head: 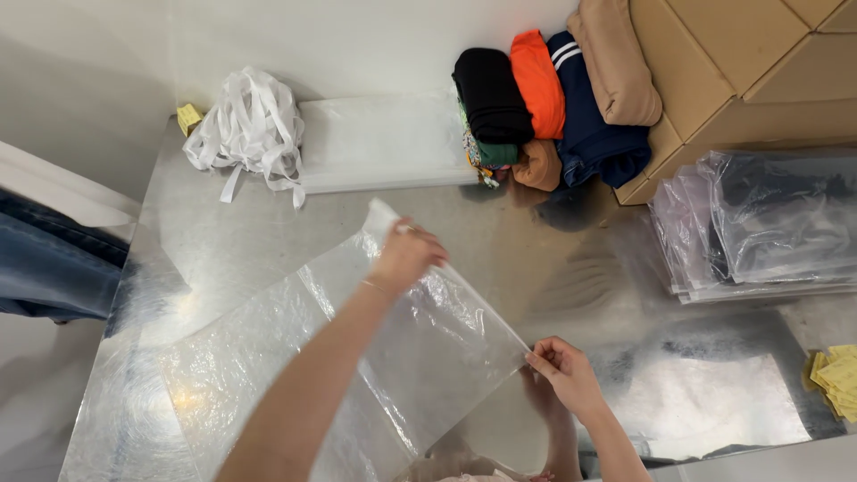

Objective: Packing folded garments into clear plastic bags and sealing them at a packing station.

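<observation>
The person stands at a shiny metal table (500, 241) and works a clear plastic bag (420, 348) with both hands. The bag lies near the middle of the table, slanting from near left to far right, with its open far edge lifted between the hands. The left hand (406, 257) is closed on the far corner of that edge, fingers curled over the film. The right hand (564, 368) pinches the near right corner of the same edge between thumb and fingertips. The edge is drawn taut between the two grips, and the rest of the bag rests on the table, crumpled and wrinkled toward the near left. By judgement, the step in hand is spreading or opening the mouth of the bag; whether the two layers are already parted cannot be told from this view. The next move would call for both grips to hold firm while the layers are separated, as the film looks thin and slippery. Far right, rolled garments (553, 98) in black, orange, navy and tan lean against cardboard boxes (732, 62). Right of the bag, well apart, lies a stack of flat bags (768, 223), some with dark contents. A bundle of white straps (250, 125) sits at the far left, with a flat white sheet (384, 143) just beside it. Yellow slips (835, 379) lie at the near right edge. A denim-clad leg (45, 259) of another person shows at the left.
</observation>
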